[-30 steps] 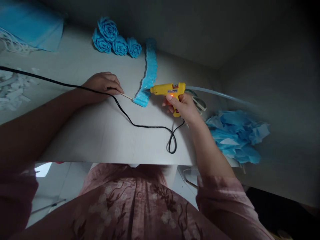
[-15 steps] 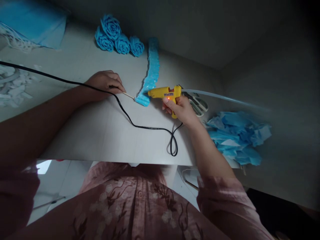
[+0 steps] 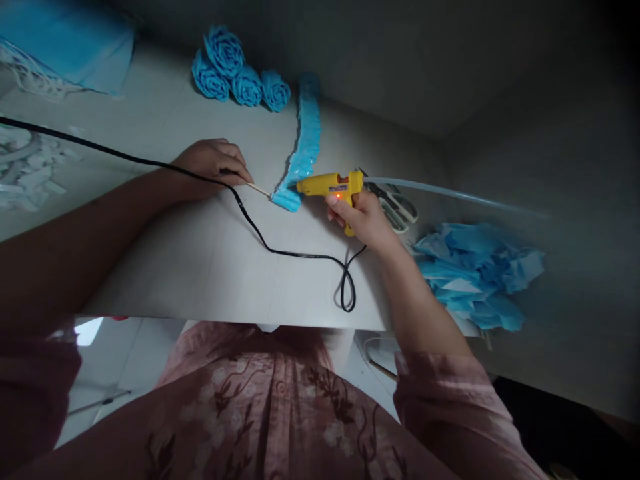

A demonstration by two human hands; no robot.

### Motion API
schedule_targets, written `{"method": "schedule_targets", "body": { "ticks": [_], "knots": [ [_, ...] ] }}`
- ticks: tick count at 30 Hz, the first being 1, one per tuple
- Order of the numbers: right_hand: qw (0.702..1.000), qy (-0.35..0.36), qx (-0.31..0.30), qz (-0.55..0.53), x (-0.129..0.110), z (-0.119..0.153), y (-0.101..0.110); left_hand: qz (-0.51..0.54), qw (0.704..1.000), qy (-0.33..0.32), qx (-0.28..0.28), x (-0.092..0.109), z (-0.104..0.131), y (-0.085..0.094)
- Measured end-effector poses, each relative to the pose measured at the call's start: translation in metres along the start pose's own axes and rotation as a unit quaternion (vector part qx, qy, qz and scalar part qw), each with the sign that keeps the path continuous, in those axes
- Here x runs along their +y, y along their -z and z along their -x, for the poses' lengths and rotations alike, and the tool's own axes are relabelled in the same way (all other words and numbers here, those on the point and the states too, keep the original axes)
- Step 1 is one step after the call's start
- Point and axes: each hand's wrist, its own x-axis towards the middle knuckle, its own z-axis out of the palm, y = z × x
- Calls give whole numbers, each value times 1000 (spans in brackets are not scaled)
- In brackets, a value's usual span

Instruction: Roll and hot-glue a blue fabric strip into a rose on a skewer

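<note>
My left hand [image 3: 215, 168] pinches a thin wooden stick [image 3: 259, 190]. Around the stick's far end, one end of a ruffled blue strip [image 3: 307, 137] is wrapped into a small roll [image 3: 286, 200]. The rest of the strip stretches away from me over the table. In my right hand [image 3: 363, 217] is a yellow glue gun [image 3: 320, 185] with an orange light glowing on its side. Its nozzle is at the strip, just above the roll; whether it touches I cannot tell. A long clear glue stick [image 3: 450, 191] pokes out of the gun's back.
Several blue rolled flowers [image 3: 247, 85] lie at the back. Scissors [image 3: 395, 207] sit behind my right hand, beside a heap of blue pieces [image 3: 480, 267]. A black cord [image 3: 280, 253] loops across the table and over my left wrist. White scraps [image 3: 30, 167] and blue sheets [image 3: 75, 43] lie left.
Both hands keep their holds and stay almost in place. The roll on the stick appears slightly turned, and the whole view has shifted a little.
</note>
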Motion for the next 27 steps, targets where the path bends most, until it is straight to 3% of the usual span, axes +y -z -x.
{"method": "schedule_targets", "body": {
  "ticks": [18,27],
  "knots": [
    [1000,-22,8,15,5,-1,0,17,1000,2,21,-2,0,-2],
    [1000,-22,-4,18,3,1,9,-1,1000,8,10,0,0,-1]
  ]
}}
